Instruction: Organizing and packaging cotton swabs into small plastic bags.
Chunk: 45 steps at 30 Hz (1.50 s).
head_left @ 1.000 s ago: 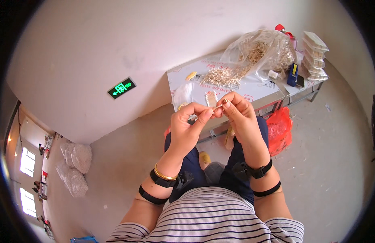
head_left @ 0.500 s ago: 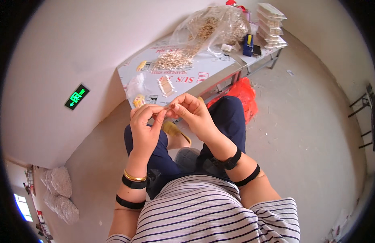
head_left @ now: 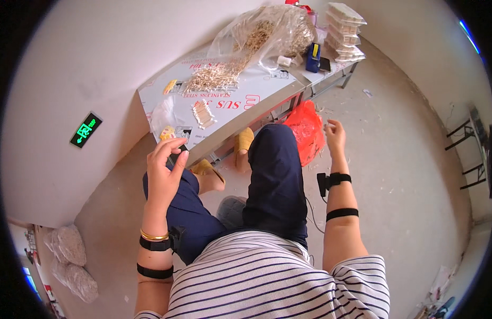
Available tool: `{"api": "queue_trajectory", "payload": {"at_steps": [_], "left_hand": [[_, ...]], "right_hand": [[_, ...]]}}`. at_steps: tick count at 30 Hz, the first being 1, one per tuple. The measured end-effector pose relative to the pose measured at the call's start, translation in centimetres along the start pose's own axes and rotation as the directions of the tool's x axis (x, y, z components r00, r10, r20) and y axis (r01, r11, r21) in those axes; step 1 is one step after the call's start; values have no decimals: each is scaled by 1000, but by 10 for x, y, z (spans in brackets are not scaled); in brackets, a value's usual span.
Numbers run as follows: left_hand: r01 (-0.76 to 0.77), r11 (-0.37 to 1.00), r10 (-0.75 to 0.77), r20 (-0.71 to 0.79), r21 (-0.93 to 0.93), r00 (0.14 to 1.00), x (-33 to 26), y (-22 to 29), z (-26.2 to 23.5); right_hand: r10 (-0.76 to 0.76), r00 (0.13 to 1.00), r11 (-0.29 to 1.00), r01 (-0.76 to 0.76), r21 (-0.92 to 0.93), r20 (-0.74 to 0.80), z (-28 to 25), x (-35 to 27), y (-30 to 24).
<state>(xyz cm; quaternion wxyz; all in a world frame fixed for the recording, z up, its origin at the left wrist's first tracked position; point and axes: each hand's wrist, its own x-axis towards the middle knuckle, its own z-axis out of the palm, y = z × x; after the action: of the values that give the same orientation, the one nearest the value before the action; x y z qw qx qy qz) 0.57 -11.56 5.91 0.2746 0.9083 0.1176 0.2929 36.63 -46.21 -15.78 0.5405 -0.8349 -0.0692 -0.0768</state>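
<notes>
My left hand (head_left: pixel 165 167) hovers by the table's near left corner, thumb and fingers apart and nothing in it. To the right, beside a red plastic bag (head_left: pixel 304 135) on the floor, my right hand (head_left: pixel 336 137) is raised with loosely bent fingers. Nothing shows in it. On the metal-topped table (head_left: pixel 171 109) lies a neat row of cotton swabs (head_left: pixel 203 114). A loose heap of cotton swabs (head_left: pixel 214 78) spreads behind it, spilling from a large clear bag (head_left: pixel 262 40). A small yellow-and-white packet (head_left: pixel 167 132) sits near my left fingertips.
Stacked clear packs (head_left: pixel 346 32) stand at the table's far right end, near a blue-and-yellow box (head_left: pixel 313 57) and a dark phone-like object (head_left: pixel 324 64). A crumpled clear bag (head_left: pixel 163 112) lies at the left edge. White sacks (head_left: pixel 70 260) rest on the floor at lower left.
My hands were together, pinching something small. They have parted: the right has swung out to the right beside the red bag, the left has shifted slightly left and its fingers have spread.
</notes>
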Motion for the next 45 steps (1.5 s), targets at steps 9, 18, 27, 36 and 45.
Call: {"api": "queue_trajectory", "payload": {"at_steps": [9,18,27,36,45], "left_hand": [[-76,996,68,-127,-55,990,60,-7,-9],[31,987,-41,-58,-160,997,124,-29,18],[-108,984,85,-159,-143,984,183,-70,56],[-21,990,-11,-218,-141,976,201,-82,48],[-141,905,76,173,400,982,135,-83,58]], "right_hand": [[44,992,975,-69,211,119,-22,16,10],[49,952,964,-124,236,302,10,36,-30],[-30,814,975,-105,197,580,106,54,-66],[-126,634,962,-110,250,763,169,11,-113],[-439,414,679,734,-7,798,146,-72,-64]]}}
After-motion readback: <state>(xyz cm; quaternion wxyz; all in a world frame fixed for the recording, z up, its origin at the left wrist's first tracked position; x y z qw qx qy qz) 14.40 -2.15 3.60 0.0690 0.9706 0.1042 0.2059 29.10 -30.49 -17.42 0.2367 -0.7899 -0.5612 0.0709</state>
